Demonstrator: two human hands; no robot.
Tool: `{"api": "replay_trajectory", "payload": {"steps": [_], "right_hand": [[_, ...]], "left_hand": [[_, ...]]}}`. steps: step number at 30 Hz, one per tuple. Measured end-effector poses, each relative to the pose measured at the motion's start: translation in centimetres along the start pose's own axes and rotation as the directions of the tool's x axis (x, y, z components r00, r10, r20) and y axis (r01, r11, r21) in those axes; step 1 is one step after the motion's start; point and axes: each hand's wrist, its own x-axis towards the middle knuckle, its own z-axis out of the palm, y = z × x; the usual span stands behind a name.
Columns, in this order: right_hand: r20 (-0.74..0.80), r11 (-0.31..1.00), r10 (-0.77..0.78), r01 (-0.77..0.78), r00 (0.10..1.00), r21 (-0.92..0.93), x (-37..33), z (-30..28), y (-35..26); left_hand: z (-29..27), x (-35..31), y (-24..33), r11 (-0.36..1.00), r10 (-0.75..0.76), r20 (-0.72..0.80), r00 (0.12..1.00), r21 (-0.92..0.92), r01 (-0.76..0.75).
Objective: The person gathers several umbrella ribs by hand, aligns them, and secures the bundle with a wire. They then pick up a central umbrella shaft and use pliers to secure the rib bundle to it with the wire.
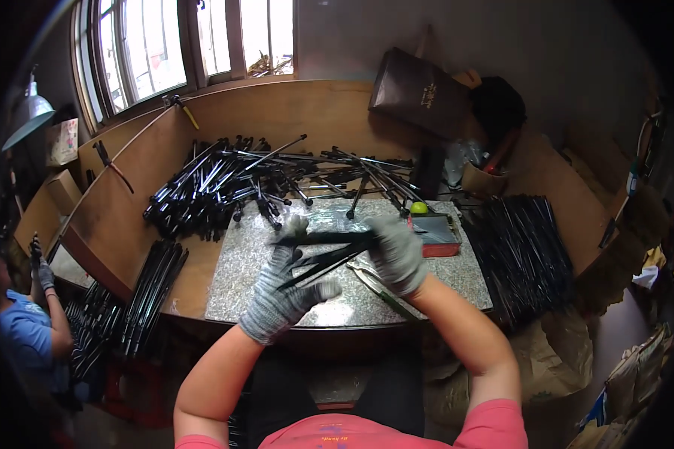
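Both my hands wear grey knit gloves over a speckled stone slab (236, 280). My right hand (398, 254) is closed around several thin black strips (329, 239), which fan out to the left. My left hand (281, 280) has its thumb and fingers spread apart, by the strips' left ends; whether it touches them is hard to tell. Under the right hand lies a long tool with pale and green handles (378, 288), partly hidden. Right of that hand sits a red tray (442, 247), with a yellow-green ball (419, 208) at its back edge.
A heap of black and silver rods with knobbed ends (217, 183) lies behind the slab. Bundles of black strips lie at right (528, 254) and left (153, 292). Wooden boards (307, 101) wall the bench. At far left is another person in blue (34, 329).
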Motion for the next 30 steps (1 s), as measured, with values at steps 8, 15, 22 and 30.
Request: {"api": "replay_trajectory", "payload": {"steps": [8, 15, 22, 30], "right_hand": [[0.143, 0.650, 0.287, -0.302, 0.947, 0.697, 1.3, 8.1, -8.0], [0.362, 0.652, 0.474, -0.596, 0.803, 0.469, 0.4, 10.3, -7.7], [0.615, 0.640, 0.479, -0.729, 0.626, 0.244, -4.8, 12.0, -4.7], [0.860, 0.527, 0.345, -0.836, 0.376, 0.154, -2.9, 8.3, -3.2]], "left_hand": [[-1.8, 3.5, 3.8, 0.746, 0.038, -0.422, 0.906, -0.592, -0.306], [-1.7, 5.6, 0.9, 0.862, 0.102, -0.530, 0.842, -0.375, -0.341], [-4.8, 5.0, -1.0, 0.830, -0.142, -0.447, 0.883, -0.540, -0.140], [-9.7, 3.4, -6.0, 0.576, -0.160, -0.396, 0.904, -0.781, -0.240]]}}
